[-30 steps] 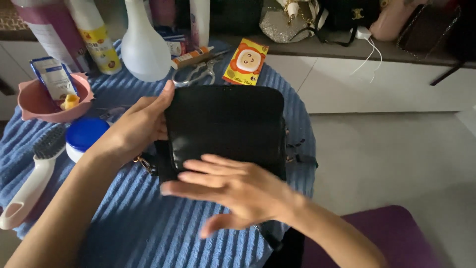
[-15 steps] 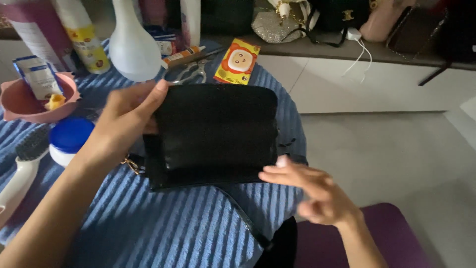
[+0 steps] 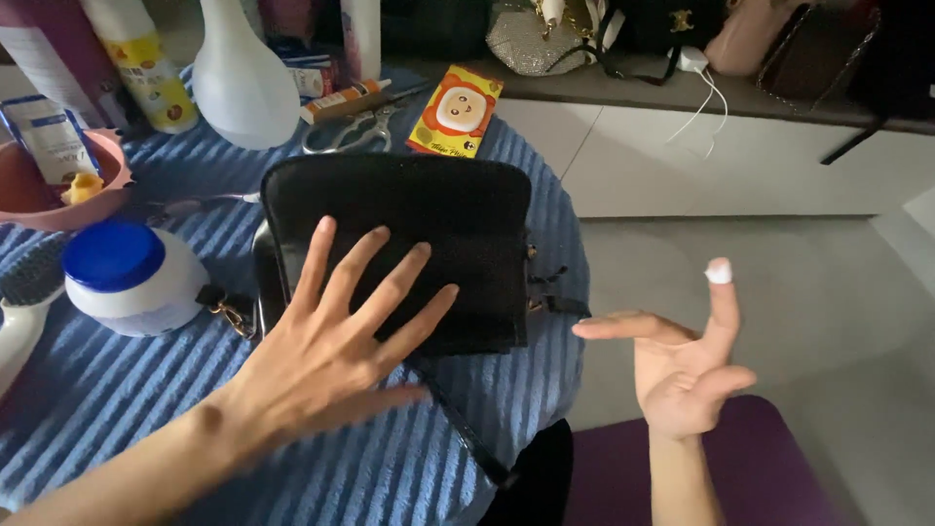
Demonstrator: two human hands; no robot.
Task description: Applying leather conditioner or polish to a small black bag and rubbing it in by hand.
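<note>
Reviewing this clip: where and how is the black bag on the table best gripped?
Probably by the right edge of the black bag, coming from the right hand's side. It lies flat on the blue cloth, that edge is bare, and the left hand covers its lower front.

The left hand (image 3: 331, 341) lies flat, palm down, with all its fingers spread wide; its arm reaches in from the bottom left. The right hand (image 3: 687, 365) is held up, palm open, fingers apart; one fingertip has a white dab on it.

blue-lidded jar (image 3: 131, 276), scissors (image 3: 353, 134), perhaps a brush (image 3: 21, 307)
</note>
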